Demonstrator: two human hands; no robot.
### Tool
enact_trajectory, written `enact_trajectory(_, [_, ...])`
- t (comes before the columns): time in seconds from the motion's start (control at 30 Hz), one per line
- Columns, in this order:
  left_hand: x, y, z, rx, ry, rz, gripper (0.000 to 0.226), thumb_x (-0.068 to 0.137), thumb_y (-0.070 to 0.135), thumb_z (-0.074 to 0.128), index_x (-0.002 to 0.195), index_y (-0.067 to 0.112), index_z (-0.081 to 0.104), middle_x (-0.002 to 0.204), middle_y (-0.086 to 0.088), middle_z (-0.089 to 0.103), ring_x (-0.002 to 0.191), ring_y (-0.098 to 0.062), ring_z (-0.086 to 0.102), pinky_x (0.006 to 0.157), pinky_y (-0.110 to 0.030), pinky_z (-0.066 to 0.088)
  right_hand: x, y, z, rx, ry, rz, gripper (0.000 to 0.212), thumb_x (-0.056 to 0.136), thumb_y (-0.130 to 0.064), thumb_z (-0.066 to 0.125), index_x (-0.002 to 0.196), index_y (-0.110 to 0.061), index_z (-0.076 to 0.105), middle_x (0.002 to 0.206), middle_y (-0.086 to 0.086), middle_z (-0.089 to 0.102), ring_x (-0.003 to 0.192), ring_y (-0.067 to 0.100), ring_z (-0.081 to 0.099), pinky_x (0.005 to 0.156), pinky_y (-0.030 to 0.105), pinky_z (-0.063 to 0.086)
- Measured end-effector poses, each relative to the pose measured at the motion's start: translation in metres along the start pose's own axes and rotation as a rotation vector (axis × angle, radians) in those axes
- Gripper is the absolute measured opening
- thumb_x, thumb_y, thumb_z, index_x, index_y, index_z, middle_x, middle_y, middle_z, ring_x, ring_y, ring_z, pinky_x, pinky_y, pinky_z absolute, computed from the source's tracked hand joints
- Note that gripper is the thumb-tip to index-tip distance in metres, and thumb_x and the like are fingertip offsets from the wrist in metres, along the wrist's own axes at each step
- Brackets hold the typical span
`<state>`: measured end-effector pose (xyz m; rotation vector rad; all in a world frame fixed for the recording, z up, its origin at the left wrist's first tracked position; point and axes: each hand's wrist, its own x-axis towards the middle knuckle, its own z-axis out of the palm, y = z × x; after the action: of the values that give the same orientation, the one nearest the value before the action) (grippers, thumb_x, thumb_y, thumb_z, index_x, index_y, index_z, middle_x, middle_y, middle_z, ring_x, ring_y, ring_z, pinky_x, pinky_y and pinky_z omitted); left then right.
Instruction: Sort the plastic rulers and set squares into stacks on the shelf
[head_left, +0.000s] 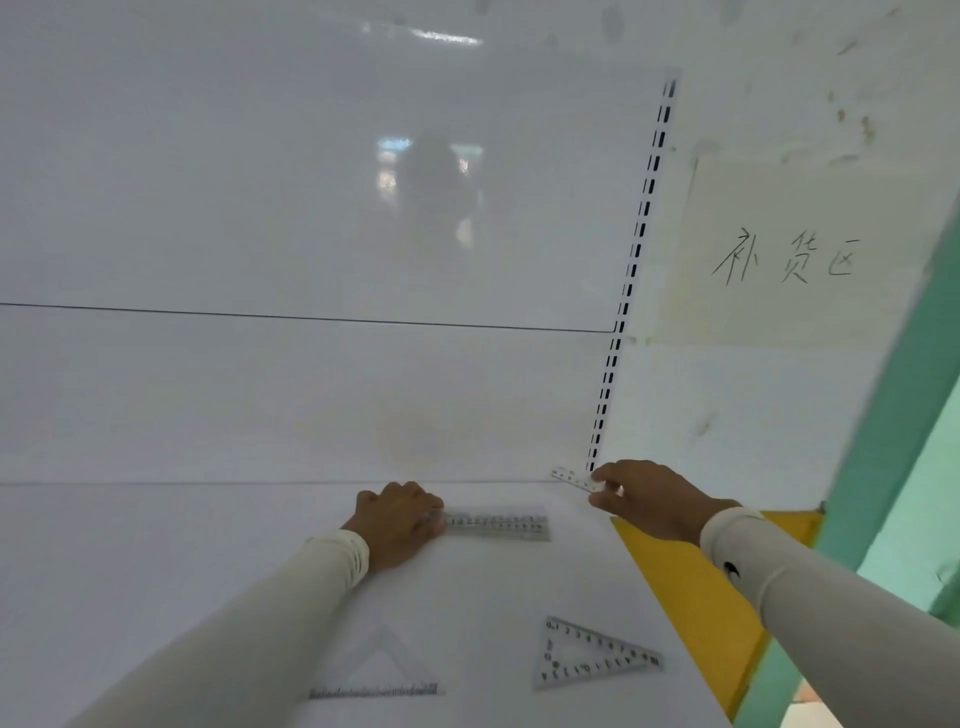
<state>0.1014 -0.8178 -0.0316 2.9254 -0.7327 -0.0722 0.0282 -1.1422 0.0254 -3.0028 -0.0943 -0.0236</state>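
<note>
The left hand (402, 519) is resting with curled fingers on the left end of a clear ruler (496, 525) lying flat on the white shelf (156, 571). The right hand (652, 499) is pinching a second, shorter ruler (574, 478) near the back corner, beside the slotted upright (631, 270). Two clear set squares are lying nearer the front edge, one (379, 680) to the left, the other (592, 654) to the right, well apart from the rulers.
</note>
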Motion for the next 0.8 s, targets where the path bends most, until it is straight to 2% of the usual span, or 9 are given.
enact_trajectory(0.07, [-0.001,0.000,0.003,-0.015,-0.008,-0.010,0.040,0.098,0.048,0.031,0.130,0.030,0.048,0.134,0.001,0.045,0.126,-0.023,0.040,0.105,-0.046,0.029,0.006,-0.006,0.000,0.009,0.000,-0.020,0.047,0.098,-0.049,0.042,0.136,-0.023,0.047,0.127,-0.005,0.055,0.112,0.016,0.053,0.096,0.029,0.042])
enact_trajectory(0.17, [-0.003,0.001,0.004,0.007,0.007,-0.021,0.051,0.099,0.049,0.030,0.146,0.029,0.030,0.149,0.002,0.033,0.137,-0.021,0.029,0.112,-0.045,0.021,0.013,-0.018,0.001,0.025,0.004,-0.056,0.047,0.097,-0.049,0.043,0.137,-0.024,0.047,0.128,-0.004,0.055,0.112,0.015,0.053,0.096,0.029,0.043])
enact_trajectory(0.27, [-0.013,-0.006,-0.001,-0.034,0.073,-0.082,0.060,0.099,0.053,0.031,0.151,0.027,0.019,0.157,0.002,0.022,0.144,-0.018,0.020,0.115,-0.043,0.015,0.022,-0.029,0.002,-0.001,-0.004,-0.095,0.047,0.097,-0.048,0.043,0.137,-0.024,0.047,0.127,-0.003,0.056,0.112,0.016,0.053,0.095,0.029,0.042])
enact_trajectory(0.37, [-0.034,-0.024,-0.003,-0.061,0.129,-0.157,0.062,0.097,0.057,0.031,0.151,0.027,0.022,0.157,0.002,0.024,0.143,-0.017,0.022,0.114,-0.040,0.017,0.037,-0.048,0.003,-0.021,-0.011,-0.147,0.046,0.098,-0.047,0.043,0.137,-0.022,0.047,0.127,-0.001,0.056,0.113,0.018,0.053,0.095,0.030,0.041])
enact_trajectory(0.5, [-0.078,-0.045,0.003,-0.046,0.113,-0.257,0.064,0.096,0.060,0.027,0.148,0.023,0.029,0.155,0.001,0.027,0.143,-0.016,0.024,0.115,-0.036,0.018,0.058,-0.092,0.017,-0.038,-0.049,-0.244,0.046,0.098,-0.046,0.041,0.138,-0.022,0.046,0.131,0.002,0.053,0.117,0.020,0.051,0.096,0.031,0.038])
enact_trajectory(0.57, [-0.095,-0.049,0.009,-0.003,0.117,-0.272,0.069,0.093,0.064,0.022,0.146,0.022,0.032,0.156,-0.001,0.027,0.144,-0.016,0.022,0.116,-0.033,0.018,0.066,-0.114,0.025,-0.030,-0.077,-0.305,0.047,0.098,-0.046,0.042,0.138,-0.022,0.046,0.132,0.002,0.053,0.118,0.021,0.051,0.098,0.032,0.038])
enact_trajectory(0.63, [-0.104,-0.051,0.014,0.016,0.129,-0.277,0.063,0.096,0.059,0.025,0.147,0.022,0.030,0.158,-0.002,0.023,0.145,-0.016,0.019,0.117,-0.032,0.015,0.071,-0.132,0.031,-0.025,-0.098,-0.356,0.048,0.098,-0.045,0.042,0.139,-0.022,0.045,0.133,0.003,0.051,0.119,0.021,0.050,0.101,0.032,0.038])
enact_trajectory(0.8, [-0.105,-0.054,0.017,-0.016,0.143,-0.293,0.060,0.097,0.056,0.028,0.149,0.025,0.028,0.159,0.001,0.020,0.146,-0.014,0.016,0.119,-0.033,0.011,0.079,-0.154,0.041,-0.058,-0.124,-0.375,0.050,0.098,-0.046,0.042,0.142,-0.021,0.041,0.136,0.003,0.048,0.124,0.021,0.047,0.104,0.034,0.037])
